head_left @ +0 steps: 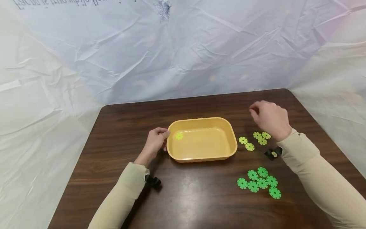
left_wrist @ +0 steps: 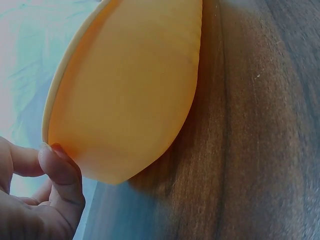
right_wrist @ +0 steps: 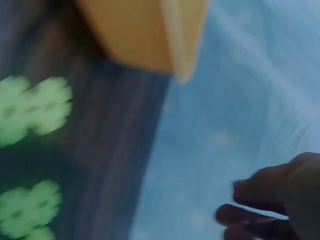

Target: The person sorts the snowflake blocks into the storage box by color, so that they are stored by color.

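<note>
**Rounded rectangular yellow-orange plastic tray [head_left: 204,158] pinched at its rim by the left hand [head_left: 155,140]**

Nearest on the dark brown wood-grain table [head_left: 108,178], seven flat, notched green discs [head_left: 262,183] are clustered. Beyond them, the tray's left end is gripped between thumb and fingers; inside it, near that hand, one notched yellow-green disc [head_left: 179,136] is seen. Five matching loose yellow discs [head_left: 262,141] are spread between the tray and the right forearm [head_left: 303,156]. Just past these, the right hand [head_left: 270,117] is held raised, fingers loosely bent, a gap left beside the thumb. Behind everything, a creased whitish sheet [head_left: 183,63] is hung.
</note>
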The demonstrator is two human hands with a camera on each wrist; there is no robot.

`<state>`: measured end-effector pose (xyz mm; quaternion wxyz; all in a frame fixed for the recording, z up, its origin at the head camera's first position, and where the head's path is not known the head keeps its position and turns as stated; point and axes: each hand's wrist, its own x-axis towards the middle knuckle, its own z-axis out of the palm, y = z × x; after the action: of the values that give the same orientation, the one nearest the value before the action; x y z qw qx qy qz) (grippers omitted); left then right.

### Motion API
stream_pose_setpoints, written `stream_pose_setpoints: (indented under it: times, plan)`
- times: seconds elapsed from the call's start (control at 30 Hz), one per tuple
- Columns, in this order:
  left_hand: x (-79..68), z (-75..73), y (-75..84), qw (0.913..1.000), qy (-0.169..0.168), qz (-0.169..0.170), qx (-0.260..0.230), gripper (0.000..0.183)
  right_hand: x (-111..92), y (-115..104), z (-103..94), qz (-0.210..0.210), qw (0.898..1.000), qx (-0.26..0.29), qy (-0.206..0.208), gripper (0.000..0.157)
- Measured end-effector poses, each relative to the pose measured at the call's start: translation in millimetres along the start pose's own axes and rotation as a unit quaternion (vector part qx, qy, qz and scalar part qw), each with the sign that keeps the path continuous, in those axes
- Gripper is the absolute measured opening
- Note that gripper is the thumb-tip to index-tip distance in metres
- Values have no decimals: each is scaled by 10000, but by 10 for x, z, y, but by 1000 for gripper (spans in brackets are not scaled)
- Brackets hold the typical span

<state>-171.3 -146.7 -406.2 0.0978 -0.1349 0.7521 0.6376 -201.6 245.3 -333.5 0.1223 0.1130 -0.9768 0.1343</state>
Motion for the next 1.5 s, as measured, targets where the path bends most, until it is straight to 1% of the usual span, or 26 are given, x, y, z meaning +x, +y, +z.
stream_pose_setpoints:
  times: [0.07,0.13,0.17,0.23,0.3,0.37,0.5,0.6,0.77,1.03,1.23,1.4,1.5]
  plan:
    - [-3,-2,1,10000,24,-6,24,26,-50,126,61,47,9979,27,-639,20]
    - [-4,-8,3,10000,55,-15,46,27,-83,212,133,4,9921,133,-1244,20]
    - [-6,-11,4,10000,70,-19,63,27,-91,240,171,-59,9887,221,-1484,21]
    - [-8,-15,6,9999,92,-33,78,27,-101,271,247,-240,9821,416,-1823,23]
    - [-5,-17,6,9999,111,-40,85,26,-105,277,316,-390,9770,572,-2016,25]
    - [-2,-15,5,9999,119,-44,80,26,-106,266,375,-507,9737,647,-2126,28]
    - [1,-5,-1,9999,107,-30,33,26,-120,236,454,-567,9705,556,-2275,30]
    - [-6,0,-7,10000,90,-2,10,26,-134,228,497,-621,9686,420,-2370,25]
    - [-1,0,-18,10000,90,-2,32,26,-145,237,551,-755,9659,360,-2450,18]
    - [4,-4,-20,9999,115,-34,97,26,-143,203,547,-715,9642,354,-2528,16]
    - [3,-4,-16,9999,106,-17,84,26,-131,179,544,-682,9627,285,-2601,8]
    - [-10,-10,-2,9999,116,-16,102,27,-88,180,545,-657,9621,222,-2637,16]
    - [-16,-15,1,9999,118,-37,112,27,-62,167,550,-645,9584,182,-2776,20]
